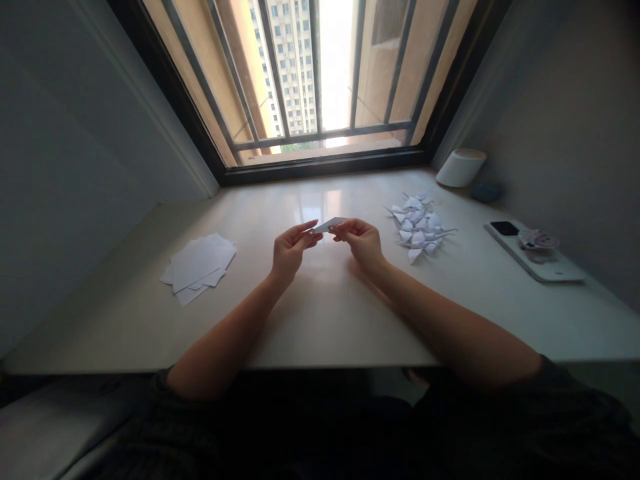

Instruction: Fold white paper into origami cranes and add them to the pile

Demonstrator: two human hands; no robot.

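Observation:
A small folded piece of white paper [330, 225] is held up over the middle of the white tabletop [310, 313]. My left hand [293, 250] pinches its left end between thumb and fingers. At the other end, my right hand [363, 241] has its thumb and fingertips closed on the paper. The exact fold is too small to make out. To the left lies a loose stack of white paper sheets [203, 263]. On the right, near my right hand, is a pile of small folded paper pieces [417, 223] with thin pointed ends.
A phone [550, 265] with a round grip on its back lies at the right. Behind it, by the wall, are a white cylindrical container [461, 167] and a small dark object [486, 192]. A barred window [320, 157] borders the far edge.

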